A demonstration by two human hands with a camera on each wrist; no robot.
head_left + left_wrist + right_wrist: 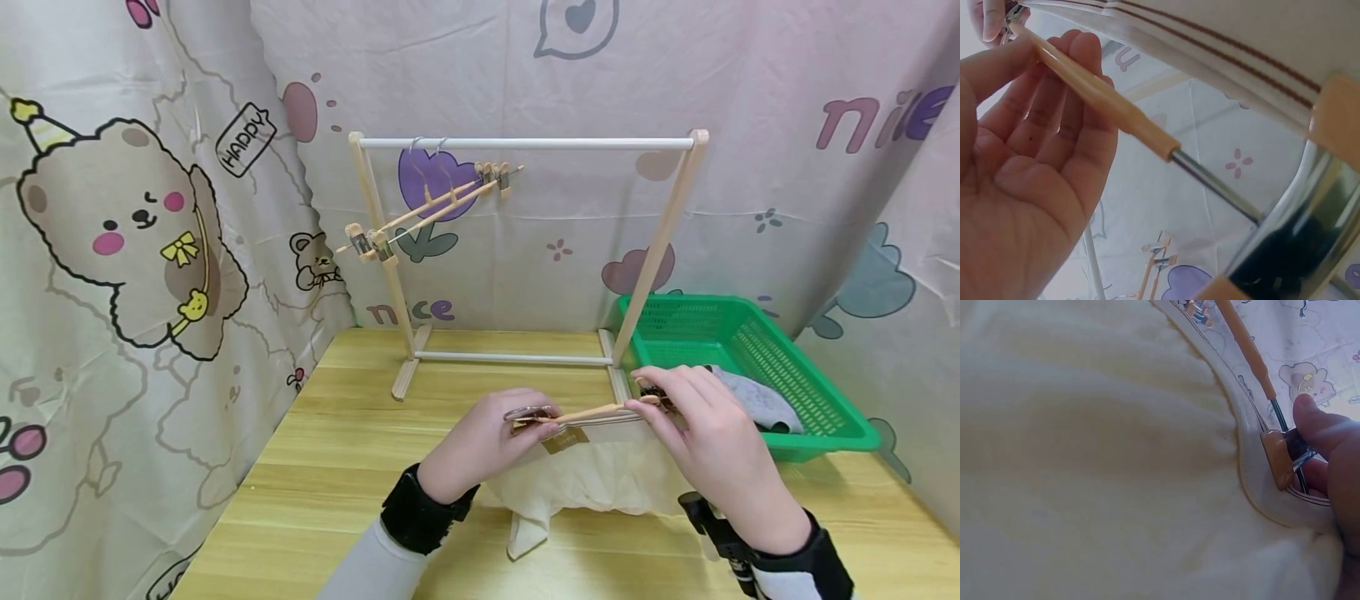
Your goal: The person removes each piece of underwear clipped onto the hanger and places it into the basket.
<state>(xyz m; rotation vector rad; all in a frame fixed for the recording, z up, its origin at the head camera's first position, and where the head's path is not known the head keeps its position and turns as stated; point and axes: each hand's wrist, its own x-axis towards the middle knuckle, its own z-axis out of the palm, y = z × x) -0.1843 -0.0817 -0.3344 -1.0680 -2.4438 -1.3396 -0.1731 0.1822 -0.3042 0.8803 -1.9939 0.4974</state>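
Wooden table (337, 450) | left hand (480, 442) pinches clip hanger (592, 412) | right hand (705, 425) pinches its clip

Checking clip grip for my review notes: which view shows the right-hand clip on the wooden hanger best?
The right wrist view: the clip fills the frame, pinched by the right hand on the cream garment. In the head view the hand hides it. The left wrist view shows only the opposite clip.

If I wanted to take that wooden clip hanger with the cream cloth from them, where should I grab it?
Probably the bare wooden bar of the clip hanger, midway between the left hand and right hand, coming from above. Both hands sit at the end clips, the cream cloth hangs below, and the middle of the slim, roughly level bar is uncovered.
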